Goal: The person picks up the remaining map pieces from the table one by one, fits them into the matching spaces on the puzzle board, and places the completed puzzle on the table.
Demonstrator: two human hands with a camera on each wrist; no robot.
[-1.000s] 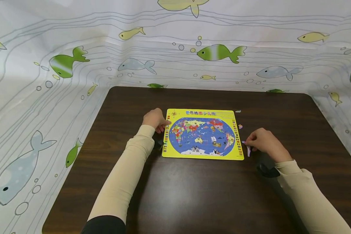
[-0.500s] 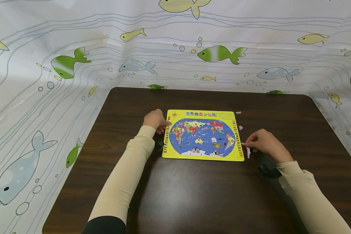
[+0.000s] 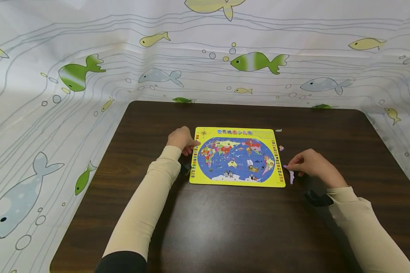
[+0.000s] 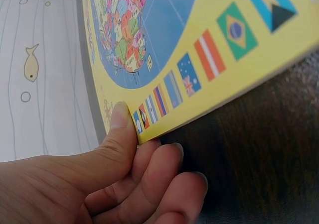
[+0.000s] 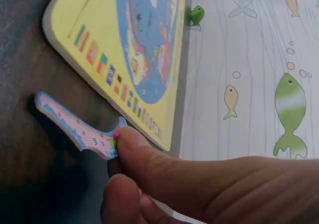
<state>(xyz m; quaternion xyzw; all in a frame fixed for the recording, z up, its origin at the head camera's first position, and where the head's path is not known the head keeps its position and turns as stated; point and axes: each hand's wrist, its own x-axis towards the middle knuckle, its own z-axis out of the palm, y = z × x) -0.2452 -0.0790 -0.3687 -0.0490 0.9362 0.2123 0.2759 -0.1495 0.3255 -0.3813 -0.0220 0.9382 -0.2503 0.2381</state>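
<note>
A yellow-bordered world map puzzle board lies flat on the dark table in the head view. At its left edge is my left hand; in the left wrist view its thumb presses on the printed border by the flags, with the fingers curled below the rim. My right hand is just off the board's right edge. It pinches a slim, pinkish-purple puzzle piece with blue edging between thumb and fingers. One end of the piece sticks out from the grip, beside the board and not touching it.
Two small loose puzzle pieces lie right of the board: an orange-pink one near the middle and a pale one by the top corner. A white fish-print curtain surrounds the back and sides of the brown table.
The right hand and its puzzle piece have shifted very slightly to the right. My left hand and the board have hardly moved.
</note>
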